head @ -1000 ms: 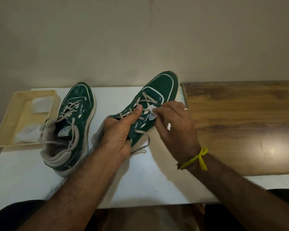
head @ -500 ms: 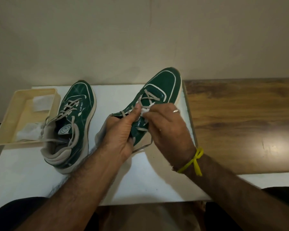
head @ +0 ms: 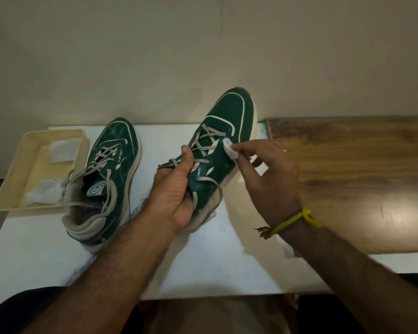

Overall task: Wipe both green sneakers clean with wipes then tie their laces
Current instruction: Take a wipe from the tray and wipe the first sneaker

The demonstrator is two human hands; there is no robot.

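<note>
Two green sneakers with beige laces are on the white table (head: pixel 203 266). The left sneaker (head: pixel 111 169) stands flat, its laces loose. The right sneaker (head: pixel 225 131) is tilted with its toe raised toward the wall. My left hand (head: pixel 176 189) grips it around the heel and tongue, thumb on the laces. My right hand (head: pixel 268 174) pinches a small white wipe (head: pixel 230 150) and presses it against the sneaker's right side, just beside the eyelets.
A cream tray (head: pixel 15 179) at the left edge of the table holds other white wipes (head: pixel 62 150), right next to the left sneaker's heel. A brown wooden surface (head: pixel 360 177) adjoins the white table on the right. A wall stands close behind.
My right hand with the wipe has slid from the laces out to the right side of the shoe. The sneaker's toe has lifted higher. My left hand keeps its hold.
</note>
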